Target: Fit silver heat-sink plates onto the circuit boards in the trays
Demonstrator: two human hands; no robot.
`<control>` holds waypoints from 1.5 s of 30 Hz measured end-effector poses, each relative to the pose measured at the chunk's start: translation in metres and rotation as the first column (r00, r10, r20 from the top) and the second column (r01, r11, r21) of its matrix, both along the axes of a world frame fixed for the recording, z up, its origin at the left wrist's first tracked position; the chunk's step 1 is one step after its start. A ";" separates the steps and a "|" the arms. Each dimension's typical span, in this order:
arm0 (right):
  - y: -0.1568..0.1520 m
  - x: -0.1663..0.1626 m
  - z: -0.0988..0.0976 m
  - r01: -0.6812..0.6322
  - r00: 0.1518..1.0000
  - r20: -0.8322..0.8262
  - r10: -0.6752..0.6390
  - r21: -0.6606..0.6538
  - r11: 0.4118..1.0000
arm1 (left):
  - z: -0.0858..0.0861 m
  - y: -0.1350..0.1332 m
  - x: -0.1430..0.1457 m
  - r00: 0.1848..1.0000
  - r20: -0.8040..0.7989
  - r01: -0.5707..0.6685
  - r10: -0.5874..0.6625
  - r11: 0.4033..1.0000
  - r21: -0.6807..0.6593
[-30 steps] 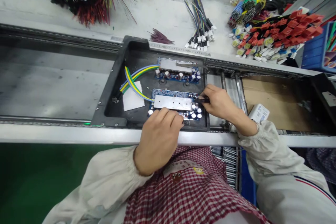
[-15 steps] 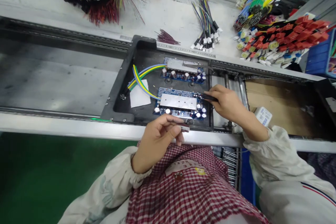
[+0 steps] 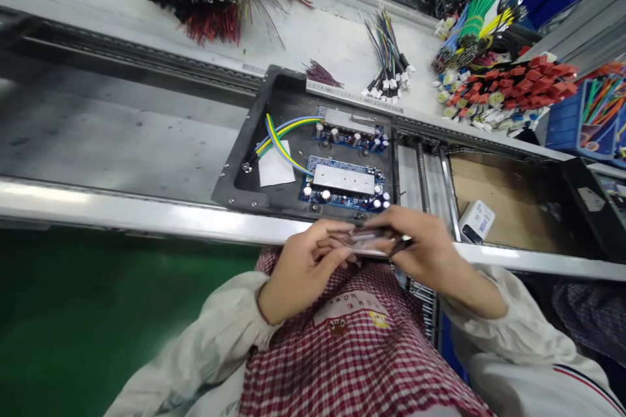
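Observation:
My left hand [image 3: 300,267] is closed in a pinch just in front of the bench edge, on a small reddish-brown piece with a pale side, now smeared by motion. Close beside it, my right hand [image 3: 430,254] grips a thin black hand tool [image 3: 402,245] that looks like tweezers. The fingertips of both hands come together, and whether the tool touches the small piece cannot be made out. Behind them lies a blue circuit board [image 3: 345,181] with a silver heat plate and round capacitors. A second such board [image 3: 349,127] sits farther back in the black tray [image 3: 235,192].
Blue, yellow and green wires [image 3: 281,137] run left from the boards over a white card [image 3: 277,164]. Wire bundles [image 3: 388,68] and red connectors [image 3: 533,88] lie on the back shelf. A white box-shaped item [image 3: 476,220] stands at right on cardboard [image 3: 513,202]. The metal rail [image 3: 147,212] borders the front.
My right hand has drawn back from the front board with the black tool and come down beside my left hand. The view has shifted, so the tray appears farther right.

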State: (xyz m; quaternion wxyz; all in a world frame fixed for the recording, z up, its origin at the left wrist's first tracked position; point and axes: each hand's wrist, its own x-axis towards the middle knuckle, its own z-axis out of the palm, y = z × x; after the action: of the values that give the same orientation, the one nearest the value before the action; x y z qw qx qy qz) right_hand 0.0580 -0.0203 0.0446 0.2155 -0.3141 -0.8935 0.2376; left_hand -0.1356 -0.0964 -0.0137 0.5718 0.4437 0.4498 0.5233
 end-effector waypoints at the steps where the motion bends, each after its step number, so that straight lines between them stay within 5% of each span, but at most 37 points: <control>1: 0.002 0.002 0.002 0.051 0.998 0.027 -0.053 0.068 0.996 | 0.002 0.000 -0.007 0.985 -0.157 -0.055 0.071 0.993 0.107; 3: 0.009 0.004 0.000 0.104 0.990 0.076 -0.120 0.186 0.977 | 0.004 0.007 -0.024 0.805 -0.483 -0.127 0.345 0.895 0.428; 5: 0.015 0.002 -0.011 0.088 0.979 0.157 -0.130 0.251 0.964 | 0.004 0.021 -0.038 0.527 -0.629 -0.029 0.572 0.752 0.659; 7: 0.019 -0.003 -0.026 0.094 0.957 0.236 -0.167 0.293 0.951 | 0.002 0.039 -0.045 0.391 -0.696 0.111 0.601 0.720 0.685; 11: 0.017 -0.013 -0.044 0.186 0.906 0.296 -0.304 0.366 0.912 | -0.002 0.065 -0.044 0.273 -0.840 0.331 0.468 0.774 0.539; 19: 0.008 -0.023 -0.037 0.210 0.845 0.367 -0.389 0.441 0.872 | -0.008 0.072 -0.046 0.325 -0.836 0.374 0.442 0.752 0.543; 25: 0.006 -0.027 -0.039 0.191 0.852 0.357 -0.383 0.470 0.862 | -0.001 0.057 -0.069 0.555 -0.628 0.103 0.546 0.704 0.703; 30: 0.002 -0.032 -0.039 0.147 0.852 0.347 -0.391 0.558 0.817 | 0.002 0.061 -0.098 0.387 -0.741 0.114 0.549 0.769 0.629; 34: -0.002 -0.037 -0.038 0.106 0.839 0.358 -0.410 0.632 0.768 | -0.006 0.070 -0.102 0.352 -0.803 0.156 0.481 0.815 0.557; 45: -0.004 -0.041 -0.038 0.153 0.811 0.317 -0.491 0.695 0.702 | -0.008 0.063 -0.104 0.276 -0.740 0.137 0.613 0.737 0.662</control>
State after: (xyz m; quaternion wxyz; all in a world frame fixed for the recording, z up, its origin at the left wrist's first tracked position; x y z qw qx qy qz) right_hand 0.0167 -0.0239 0.0062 0.1199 -0.4268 -0.8714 -0.2100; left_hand -0.2399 -0.0338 -0.0215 -0.0720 0.7389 0.5625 0.3640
